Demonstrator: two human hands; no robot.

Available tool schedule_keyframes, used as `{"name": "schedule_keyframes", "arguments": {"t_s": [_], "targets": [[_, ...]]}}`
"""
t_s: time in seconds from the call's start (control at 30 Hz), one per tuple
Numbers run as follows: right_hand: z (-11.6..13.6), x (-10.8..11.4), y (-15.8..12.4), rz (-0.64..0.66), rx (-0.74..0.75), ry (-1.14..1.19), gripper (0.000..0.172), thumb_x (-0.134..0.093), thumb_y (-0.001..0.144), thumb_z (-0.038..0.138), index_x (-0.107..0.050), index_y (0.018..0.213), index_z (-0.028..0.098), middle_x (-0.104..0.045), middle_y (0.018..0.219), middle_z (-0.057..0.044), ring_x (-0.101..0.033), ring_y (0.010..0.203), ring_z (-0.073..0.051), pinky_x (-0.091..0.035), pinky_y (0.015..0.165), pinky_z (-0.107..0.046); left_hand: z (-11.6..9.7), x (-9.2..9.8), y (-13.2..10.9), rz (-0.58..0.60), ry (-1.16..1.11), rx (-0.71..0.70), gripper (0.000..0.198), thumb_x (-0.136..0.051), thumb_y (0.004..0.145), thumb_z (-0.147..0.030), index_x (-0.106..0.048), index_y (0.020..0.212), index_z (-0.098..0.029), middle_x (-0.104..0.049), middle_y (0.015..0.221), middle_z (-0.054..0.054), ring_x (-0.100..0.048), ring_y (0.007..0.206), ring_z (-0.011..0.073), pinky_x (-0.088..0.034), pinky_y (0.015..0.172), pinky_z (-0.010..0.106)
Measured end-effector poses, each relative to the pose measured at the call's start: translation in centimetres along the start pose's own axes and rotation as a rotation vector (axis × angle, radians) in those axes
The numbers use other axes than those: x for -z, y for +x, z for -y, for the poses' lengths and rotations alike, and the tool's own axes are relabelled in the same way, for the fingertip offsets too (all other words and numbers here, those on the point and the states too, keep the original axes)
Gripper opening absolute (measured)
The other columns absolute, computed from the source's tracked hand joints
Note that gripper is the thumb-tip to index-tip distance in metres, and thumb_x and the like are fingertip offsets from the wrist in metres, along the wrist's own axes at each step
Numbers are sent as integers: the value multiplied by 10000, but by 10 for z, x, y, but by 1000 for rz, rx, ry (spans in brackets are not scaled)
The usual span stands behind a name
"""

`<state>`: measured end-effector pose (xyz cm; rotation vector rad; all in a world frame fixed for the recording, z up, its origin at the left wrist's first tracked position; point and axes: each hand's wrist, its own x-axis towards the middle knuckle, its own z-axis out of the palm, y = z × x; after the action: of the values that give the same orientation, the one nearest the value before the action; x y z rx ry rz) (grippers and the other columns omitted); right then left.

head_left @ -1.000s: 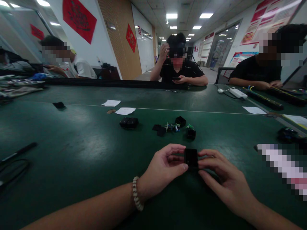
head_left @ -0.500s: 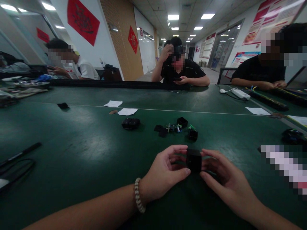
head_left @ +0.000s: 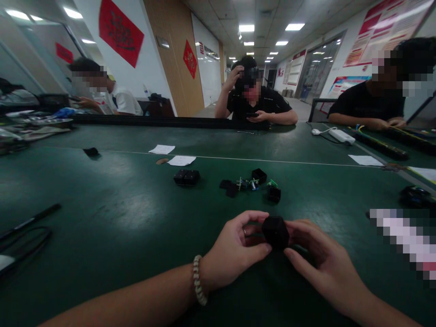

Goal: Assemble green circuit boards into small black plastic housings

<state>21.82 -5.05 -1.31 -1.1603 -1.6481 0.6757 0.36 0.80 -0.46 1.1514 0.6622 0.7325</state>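
My left hand [head_left: 235, 247] and my right hand [head_left: 320, 261] both grip a small black cube-shaped box [head_left: 275, 231] just above the green table [head_left: 112, 213]. Thumbs and fingertips of each hand pinch its sides. A bead bracelet [head_left: 197, 279] circles my left wrist. Beyond the hands lie loose black box parts [head_left: 259, 175], a small black piece [head_left: 274, 194] and tiny green and blue components [head_left: 250, 183]. A pair of joined black boxes [head_left: 186, 176] rests further left.
Paper slips [head_left: 180, 160] lie mid-table. A pen and a cable [head_left: 30, 218] sit at the left edge. A white power strip [head_left: 340, 135] is far right. Three people sit around the far side; one opposite [head_left: 255, 97] holds a phone.
The black box has been turned between my fingers, now showing a corner instead of a flat face. The view has shifted slightly.
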Motion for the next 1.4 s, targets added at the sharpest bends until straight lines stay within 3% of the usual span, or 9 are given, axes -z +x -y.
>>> {"name": "schedule_keyframes", "arguments": {"t_s": [0.37, 0.6, 0.8, 1.07, 1.2, 1.4], "targets": [[-7, 1, -5, -18, 116, -161, 385, -700, 911, 167, -657, 1265, 313, -675, 1170, -70, -746, 1040, -230, -682, 848, -334, -1, 1, 0, -36, 25, 20, 552, -859, 790, -228, -619, 1285, -189, -702, 1212, 110, -683, 1044, 214, -550, 929, 396], [-4, 2, -5, -48, 195, -264, 346, -704, 893, 170, -666, 1214, 295, -690, 1124, -83, -745, 1017, -256, -678, 817, -376, 3, 2, 0, -20, -3, 26, 502, -851, 788, -192, -622, 1234, -186, -707, 1197, 104, -695, 1053, 215, -549, 929, 399], [-7, 1, -3, -46, 78, -164, 384, -683, 910, 190, -638, 1276, 300, -683, 1206, -78, -762, 1036, -228, -683, 873, -355, 1, 1, 2, -21, -23, 52, 491, -841, 779, -155, -599, 1206, -174, -743, 1181, 127, -715, 1078, 240, -547, 931, 408], [-1, 2, -1, 22, -65, -119, 390, -692, 898, 251, -682, 1287, 279, -792, 1086, -71, -808, 994, -247, -702, 798, -353, -1, 2, -1, -13, -31, 60, 515, -852, 778, -146, -589, 1221, -172, -766, 1167, 128, -735, 1068, 242, -556, 933, 404], [-1, 3, 1, 24, -78, -120, 404, -710, 869, 254, -702, 1272, 272, -809, 1109, -83, -816, 967, -262, -703, 768, -365, 1, 3, -3, 10, -22, 36, 504, -844, 783, -124, -601, 1221, -180, -767, 1170, 114, -730, 1079, 234, -553, 956, 405], [3, 2, 2, 37, -65, -101, 289, -710, 861, 227, -719, 1147, 268, -794, 1004, -44, -809, 921, -242, -691, 755, -336, 1, 1, -3, 7, 5, 34, 522, -824, 783, -103, -599, 1247, -185, -751, 1168, 110, -718, 1080, 238, -544, 969, 433]]}}
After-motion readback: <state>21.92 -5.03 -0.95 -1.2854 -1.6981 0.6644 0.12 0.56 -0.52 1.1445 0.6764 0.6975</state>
